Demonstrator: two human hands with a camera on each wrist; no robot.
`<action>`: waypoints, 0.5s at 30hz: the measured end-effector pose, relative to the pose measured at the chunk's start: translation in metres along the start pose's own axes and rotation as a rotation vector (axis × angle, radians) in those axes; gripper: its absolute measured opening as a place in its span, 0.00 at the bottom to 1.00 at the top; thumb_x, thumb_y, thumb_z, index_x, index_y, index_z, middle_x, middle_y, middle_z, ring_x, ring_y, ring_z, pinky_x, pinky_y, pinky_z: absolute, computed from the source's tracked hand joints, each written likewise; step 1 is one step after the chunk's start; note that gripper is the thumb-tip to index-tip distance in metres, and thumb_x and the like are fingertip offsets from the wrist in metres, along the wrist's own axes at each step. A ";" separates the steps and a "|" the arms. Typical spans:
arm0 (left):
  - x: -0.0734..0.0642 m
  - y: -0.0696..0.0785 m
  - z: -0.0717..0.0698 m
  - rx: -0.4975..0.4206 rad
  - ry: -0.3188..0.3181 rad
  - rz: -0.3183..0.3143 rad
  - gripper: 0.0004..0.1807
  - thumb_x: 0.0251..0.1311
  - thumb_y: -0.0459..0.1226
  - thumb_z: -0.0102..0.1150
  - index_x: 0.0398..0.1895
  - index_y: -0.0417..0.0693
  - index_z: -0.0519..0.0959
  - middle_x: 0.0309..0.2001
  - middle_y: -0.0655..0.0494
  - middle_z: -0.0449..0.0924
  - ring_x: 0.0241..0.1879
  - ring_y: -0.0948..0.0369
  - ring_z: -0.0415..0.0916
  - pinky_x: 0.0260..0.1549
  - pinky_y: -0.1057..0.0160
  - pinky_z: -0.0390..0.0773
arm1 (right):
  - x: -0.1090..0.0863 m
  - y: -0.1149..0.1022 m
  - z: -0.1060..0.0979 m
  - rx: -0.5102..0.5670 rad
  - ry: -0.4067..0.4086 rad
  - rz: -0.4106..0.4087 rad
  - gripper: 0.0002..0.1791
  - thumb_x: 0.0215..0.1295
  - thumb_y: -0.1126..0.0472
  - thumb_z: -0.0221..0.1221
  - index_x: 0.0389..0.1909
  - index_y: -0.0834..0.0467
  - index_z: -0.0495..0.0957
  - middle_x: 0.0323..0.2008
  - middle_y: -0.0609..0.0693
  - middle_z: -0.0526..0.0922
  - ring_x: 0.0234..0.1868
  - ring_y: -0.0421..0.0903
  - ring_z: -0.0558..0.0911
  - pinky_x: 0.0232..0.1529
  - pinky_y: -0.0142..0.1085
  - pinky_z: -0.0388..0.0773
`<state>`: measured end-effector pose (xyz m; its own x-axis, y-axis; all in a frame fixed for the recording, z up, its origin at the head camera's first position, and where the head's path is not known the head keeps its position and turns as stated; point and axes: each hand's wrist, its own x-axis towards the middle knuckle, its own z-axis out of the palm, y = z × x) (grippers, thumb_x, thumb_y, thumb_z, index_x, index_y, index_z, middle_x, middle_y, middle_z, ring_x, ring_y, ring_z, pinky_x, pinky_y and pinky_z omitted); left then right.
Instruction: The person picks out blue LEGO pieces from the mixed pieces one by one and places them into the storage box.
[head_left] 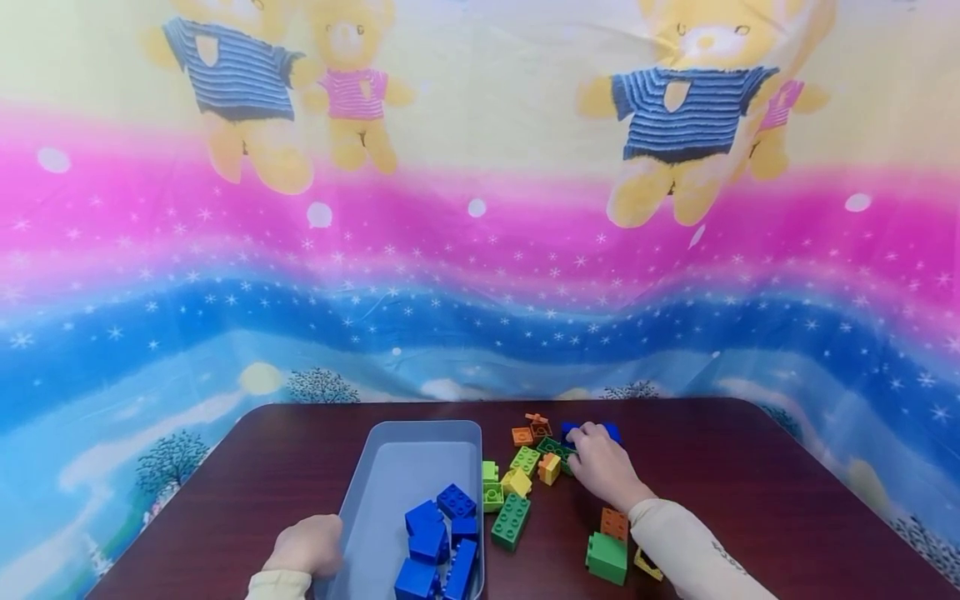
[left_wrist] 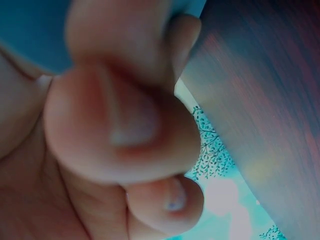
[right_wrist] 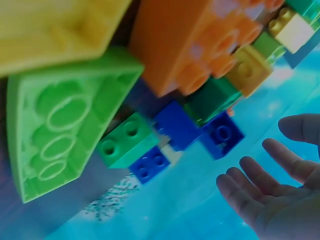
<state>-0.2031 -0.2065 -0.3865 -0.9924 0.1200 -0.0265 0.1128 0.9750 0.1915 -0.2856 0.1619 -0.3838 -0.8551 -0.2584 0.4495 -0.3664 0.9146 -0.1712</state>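
In the head view my right hand point(head_left: 603, 467) reaches over blue bricks point(head_left: 611, 432) at the back right of the table. The right wrist view shows its fingers point(right_wrist: 250, 192) spread and loosely bent, near a blue brick point(right_wrist: 222, 135), with nothing between them. My left hand point(head_left: 306, 543) lies at the left rim of a grey tray point(head_left: 382, 492), its fingers loosely curled. Up close, the left wrist view shows the fingertips point(left_wrist: 135, 125) bent in toward the palm and no brick there. Several blue bricks point(head_left: 427, 542) lie in the tray's near right part.
Right of the tray lie a green brick point(head_left: 512, 522), lime brick point(head_left: 525, 460), yellow brick point(head_left: 517, 482) and orange pieces point(head_left: 522, 436). Another green brick point(head_left: 607, 557) and an orange brick point(head_left: 614, 523) sit beside my right forearm. A patterned curtain point(head_left: 480, 250) hangs behind the dark table point(head_left: 285, 467).
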 end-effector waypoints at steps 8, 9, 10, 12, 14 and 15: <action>-0.001 0.001 -0.001 -0.012 -0.003 -0.001 0.11 0.35 0.24 0.52 0.11 0.45 0.64 0.15 0.54 0.63 0.17 0.59 0.59 0.19 0.55 0.65 | 0.009 0.014 0.004 -0.045 -0.070 0.051 0.11 0.51 0.68 0.59 0.36 0.66 0.76 0.32 0.58 0.73 0.34 0.53 0.72 0.28 0.40 0.73; -0.001 0.001 -0.001 -0.017 -0.003 -0.001 0.11 0.35 0.24 0.52 0.11 0.45 0.63 0.14 0.54 0.63 0.17 0.59 0.59 0.18 0.56 0.64 | 0.010 0.015 0.006 -0.050 -0.082 0.056 0.10 0.51 0.68 0.59 0.36 0.66 0.76 0.31 0.58 0.72 0.34 0.52 0.71 0.27 0.40 0.73; -0.001 0.000 -0.001 -0.020 -0.005 -0.001 0.11 0.35 0.23 0.52 0.11 0.45 0.63 0.14 0.54 0.63 0.17 0.59 0.58 0.18 0.56 0.64 | 0.011 0.016 0.007 -0.059 -0.095 0.059 0.11 0.51 0.68 0.59 0.36 0.67 0.76 0.31 0.57 0.72 0.33 0.52 0.71 0.27 0.40 0.73; -0.002 0.000 -0.001 -0.029 -0.007 -0.001 0.12 0.35 0.23 0.52 0.10 0.45 0.63 0.13 0.54 0.62 0.16 0.59 0.58 0.17 0.58 0.63 | 0.012 0.017 0.009 -0.077 -0.120 0.069 0.11 0.52 0.67 0.59 0.37 0.67 0.76 0.30 0.57 0.71 0.32 0.52 0.71 0.26 0.40 0.73; -0.001 -0.001 0.000 -0.034 -0.007 -0.002 0.12 0.34 0.23 0.52 0.10 0.45 0.62 0.13 0.55 0.61 0.16 0.60 0.57 0.17 0.58 0.62 | 0.013 0.019 0.012 -0.093 -0.141 0.082 0.12 0.52 0.67 0.59 0.38 0.67 0.76 0.30 0.57 0.71 0.32 0.52 0.71 0.26 0.41 0.73; -0.001 -0.001 0.000 -0.034 -0.006 -0.001 0.12 0.34 0.23 0.52 0.10 0.45 0.62 0.13 0.55 0.61 0.16 0.60 0.56 0.17 0.58 0.62 | 0.014 0.020 0.013 -0.099 -0.148 0.090 0.12 0.52 0.66 0.59 0.38 0.67 0.76 0.31 0.57 0.72 0.33 0.52 0.71 0.26 0.41 0.73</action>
<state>-0.2021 -0.2076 -0.3863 -0.9923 0.1198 -0.0326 0.1096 0.9683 0.2244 -0.3095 0.1724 -0.3919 -0.9302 -0.2105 0.3008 -0.2544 0.9603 -0.1145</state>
